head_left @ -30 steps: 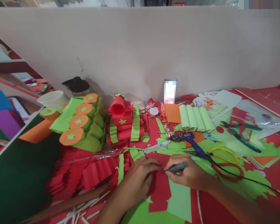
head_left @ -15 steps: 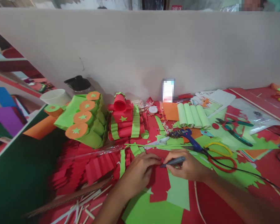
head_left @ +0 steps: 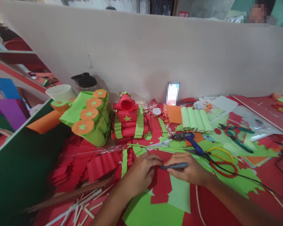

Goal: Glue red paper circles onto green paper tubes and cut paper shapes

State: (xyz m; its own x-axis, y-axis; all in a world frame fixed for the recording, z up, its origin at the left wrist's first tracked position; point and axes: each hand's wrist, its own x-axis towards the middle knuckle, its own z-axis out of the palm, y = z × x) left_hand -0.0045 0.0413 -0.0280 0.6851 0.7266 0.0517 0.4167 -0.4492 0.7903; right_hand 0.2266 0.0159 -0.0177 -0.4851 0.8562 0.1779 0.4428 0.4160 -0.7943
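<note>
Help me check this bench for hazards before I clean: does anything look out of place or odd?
Yes, mildly: the blue glue gun lies among green paper scraps and a black cord crosses the scissors, so it might snag. Loose sticks lie strewn at lower left. No spill shows.

A slim grey-blue pen (head_left: 178,165) is held almost level, its narrow tip pointed toward the left side of the tabletop (head_left: 213,208), over a red paper piece (head_left: 160,188). The paper is laid flat, unevenly cut along its near edge, well apart from the tabletop's far edge.
</note>
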